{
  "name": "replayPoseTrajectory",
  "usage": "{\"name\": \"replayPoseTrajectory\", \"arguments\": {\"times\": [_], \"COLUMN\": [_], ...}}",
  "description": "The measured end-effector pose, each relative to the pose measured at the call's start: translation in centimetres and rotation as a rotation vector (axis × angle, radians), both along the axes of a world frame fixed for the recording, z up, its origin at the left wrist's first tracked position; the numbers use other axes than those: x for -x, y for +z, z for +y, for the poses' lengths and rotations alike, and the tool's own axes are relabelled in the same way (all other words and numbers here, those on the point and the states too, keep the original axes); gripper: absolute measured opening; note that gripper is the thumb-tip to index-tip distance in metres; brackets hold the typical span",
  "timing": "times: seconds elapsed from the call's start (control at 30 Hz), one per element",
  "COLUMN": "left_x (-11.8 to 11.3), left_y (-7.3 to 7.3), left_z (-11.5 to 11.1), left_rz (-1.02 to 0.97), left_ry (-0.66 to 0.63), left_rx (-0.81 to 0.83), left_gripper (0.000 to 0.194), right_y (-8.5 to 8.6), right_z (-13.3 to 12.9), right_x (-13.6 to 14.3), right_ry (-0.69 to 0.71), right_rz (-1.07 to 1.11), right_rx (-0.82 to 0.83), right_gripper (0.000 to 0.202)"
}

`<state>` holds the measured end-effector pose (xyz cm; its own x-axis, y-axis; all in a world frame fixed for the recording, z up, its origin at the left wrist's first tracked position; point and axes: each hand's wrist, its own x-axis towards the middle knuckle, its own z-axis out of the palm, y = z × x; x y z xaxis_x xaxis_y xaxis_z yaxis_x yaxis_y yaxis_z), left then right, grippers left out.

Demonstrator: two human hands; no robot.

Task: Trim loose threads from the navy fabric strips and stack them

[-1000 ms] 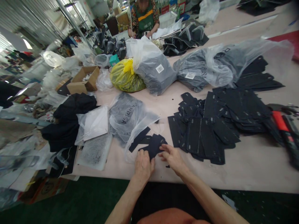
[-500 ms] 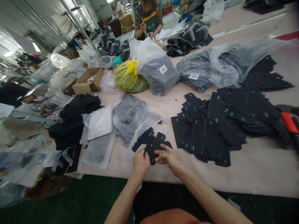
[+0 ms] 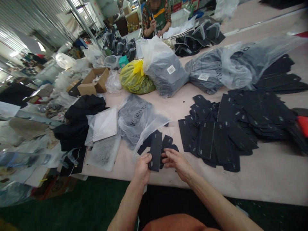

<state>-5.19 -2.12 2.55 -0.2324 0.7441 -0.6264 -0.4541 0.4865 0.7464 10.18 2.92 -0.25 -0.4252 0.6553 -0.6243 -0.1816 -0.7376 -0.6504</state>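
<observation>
Near the table's front edge, my left hand grips the lower left side of a flat dark strip, which stands roughly upright with a pale mark near its bottom. My right hand is just right of it, fingers spread and partly bent, beside another dark piece; whether the fingertips touch that piece I cannot tell. More dark pieces lie behind the strip, by the open end of a clear plastic bag with black lettering. To the right lies a big heap of dark flat pieces.
Across the back of the pink table sit a yellow bag, a clear bag of dark pieces and another one. A cardboard box and a white packet are on the left. A person works at the far side.
The dark strip in my left hand now shows a broad, straight-edged face in place of the narrow notched shape. My right hand's fingers are off the piece they were over. The view has shifted slightly.
</observation>
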Motion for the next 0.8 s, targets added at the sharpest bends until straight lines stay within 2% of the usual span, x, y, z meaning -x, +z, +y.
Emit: {"name": "replayPoseTrajectory", "arguments": {"times": [0.17, 0.27, 0.33, 0.43, 0.5, 0.57, 0.63, 0.7, 0.73, 0.8], "left_x": [-2.4, -3.4, -3.4, -2.7, -2.3, -2.1, -2.2, -2.3, -2.3, -2.3], "left_y": [-0.1, -0.5, -0.8, -1.3, -1.9, -2.6, -3.2, -3.5, -3.5, -3.4], "left_z": [-0.4, -0.8, -0.9, -0.8, -0.8, -0.9, -0.8, -0.5, -0.2, 0.5], "left_rz": [-0.087, 0.059, 0.330, 0.948, 1.281, 1.441, 1.479, 1.451, 1.424, 1.371], "left_ry": [-0.053, -0.199, -0.316, -0.396, -0.467, -0.561, -0.614, -0.620, -0.614, -0.595], "left_rx": [-0.009, -0.014, -0.030, -0.081, -0.077, -0.032, 0.029, 0.110, 0.152, 0.211], "left_gripper": [0.037, 0.036, 0.035, 0.026, 0.027, 0.034, 0.037, 0.037, 0.038, 0.037], "right_y": [0.4, 0.3, 0.3, 0.6, 1.4, 2.5, 3.3, 3.5, 3.2, 2.1], "right_z": [-0.1, -0.1, 0.3, 1.9, 3.2, 4.2, 4.6, 4.2, 3.9, 2.7], "right_x": [-0.8, -1.6, -2.7, -5.5, -7.6, -9.5, -10.5, -10.3, -9.8, -8.2], "right_ry": [0.055, 0.029, -0.011, -0.125, -0.227, -0.360, -0.464, -0.449, -0.391, -0.229], "right_rz": [0.047, -0.030, -0.105, -0.276, -0.540, -0.919, -1.210, -1.235, -1.154, -0.909], "right_rx": [-0.118, -0.170, -0.216, -0.343, -0.512, -0.765, -1.000, -1.078, -1.035, -0.840], "right_gripper": [0.031, 0.026, 0.027, 0.028, 0.032, 0.039, 0.048, 0.046, 0.042, 0.035]}}
